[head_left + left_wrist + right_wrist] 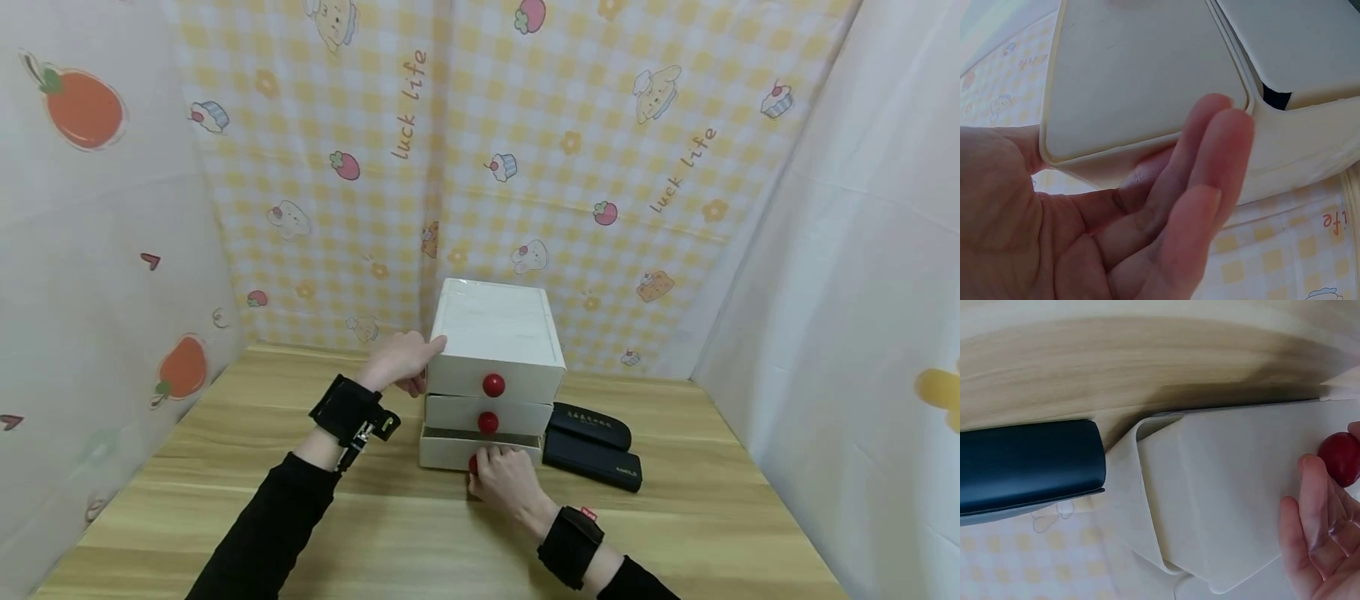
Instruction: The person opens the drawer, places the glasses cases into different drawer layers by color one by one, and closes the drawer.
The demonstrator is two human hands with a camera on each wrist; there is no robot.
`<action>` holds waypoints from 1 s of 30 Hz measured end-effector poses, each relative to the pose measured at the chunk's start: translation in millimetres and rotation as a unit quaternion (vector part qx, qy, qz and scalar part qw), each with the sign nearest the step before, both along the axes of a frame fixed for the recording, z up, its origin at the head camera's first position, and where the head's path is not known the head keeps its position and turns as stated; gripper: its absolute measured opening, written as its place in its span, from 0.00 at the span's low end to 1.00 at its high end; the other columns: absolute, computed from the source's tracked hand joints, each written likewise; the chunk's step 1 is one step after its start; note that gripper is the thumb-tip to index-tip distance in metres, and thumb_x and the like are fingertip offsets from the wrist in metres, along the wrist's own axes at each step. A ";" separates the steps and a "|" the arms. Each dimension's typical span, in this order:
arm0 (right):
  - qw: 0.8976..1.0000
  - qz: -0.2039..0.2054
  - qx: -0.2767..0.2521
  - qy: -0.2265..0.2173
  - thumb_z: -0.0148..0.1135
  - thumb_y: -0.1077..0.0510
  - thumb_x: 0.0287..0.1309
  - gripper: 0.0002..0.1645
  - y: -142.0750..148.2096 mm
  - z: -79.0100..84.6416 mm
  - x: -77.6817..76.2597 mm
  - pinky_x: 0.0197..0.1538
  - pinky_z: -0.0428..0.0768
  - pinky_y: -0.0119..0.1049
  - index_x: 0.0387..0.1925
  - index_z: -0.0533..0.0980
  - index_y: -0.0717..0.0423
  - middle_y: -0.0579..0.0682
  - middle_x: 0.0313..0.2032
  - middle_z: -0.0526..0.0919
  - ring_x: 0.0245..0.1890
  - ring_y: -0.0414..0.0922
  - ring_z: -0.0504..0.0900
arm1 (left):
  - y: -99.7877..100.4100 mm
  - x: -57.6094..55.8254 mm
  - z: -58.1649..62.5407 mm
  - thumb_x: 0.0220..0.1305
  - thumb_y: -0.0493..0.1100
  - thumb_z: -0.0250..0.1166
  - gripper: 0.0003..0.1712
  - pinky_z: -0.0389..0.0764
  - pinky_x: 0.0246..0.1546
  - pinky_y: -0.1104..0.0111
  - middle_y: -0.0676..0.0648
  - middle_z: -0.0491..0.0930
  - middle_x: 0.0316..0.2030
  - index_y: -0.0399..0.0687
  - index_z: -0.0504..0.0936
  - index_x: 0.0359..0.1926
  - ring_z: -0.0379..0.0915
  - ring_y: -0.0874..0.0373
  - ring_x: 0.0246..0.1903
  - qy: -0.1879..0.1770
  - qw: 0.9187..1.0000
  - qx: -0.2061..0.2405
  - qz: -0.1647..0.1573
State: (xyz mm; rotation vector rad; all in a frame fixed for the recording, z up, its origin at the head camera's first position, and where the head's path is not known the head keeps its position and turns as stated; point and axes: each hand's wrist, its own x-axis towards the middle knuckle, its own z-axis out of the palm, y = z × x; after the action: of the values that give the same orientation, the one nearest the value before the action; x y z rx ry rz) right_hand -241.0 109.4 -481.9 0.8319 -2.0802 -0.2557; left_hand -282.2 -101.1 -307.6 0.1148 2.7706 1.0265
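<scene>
A small white cabinet [495, 321] holds three stacked drawers with round red knobs. The bottom drawer [442, 450] stands partly pulled out, showing a narrow strip of its inside; the middle one [450, 412] sticks out slightly. My right hand [510, 483] pinches the bottom drawer's red knob [1340, 459] between thumb and fingers, the thumb mostly cut off in the right wrist view. At the cabinet's upper left front, my left hand [397, 362] rests against its side, thumb by the top edge. In the left wrist view its fingers [1225, 156] are extended beside the wall.
Two dark glasses cases, one [592, 425] behind the other [592, 460], lie on the wooden table [375, 533] just right of the cabinet. A checked curtain [315, 208] hangs behind, with white curtains [847, 250] at the sides.
</scene>
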 end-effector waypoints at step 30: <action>0.988 0.008 0.109 -0.106 0.62 0.45 0.52 0.17 1.9 19.6 67.8 0.13 0.59 0.27 0.15 0.71 0.47 0.40 0.12 0.71 0.12 0.35 0.71 | -0.6 0.0 0.0 0.70 0.62 0.40 0.37 0.78 0.20 0.71 0.46 0.83 0.17 0.39 0.82 0.24 0.82 0.54 0.18 0.008 1.000 -0.018 -0.004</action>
State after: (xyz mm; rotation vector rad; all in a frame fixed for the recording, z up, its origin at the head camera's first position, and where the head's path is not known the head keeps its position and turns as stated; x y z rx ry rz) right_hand -173.2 111.2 -462.3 1.0443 -2.2703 -0.4070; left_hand -282.2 -101.7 -307.7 0.1293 2.7983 0.9786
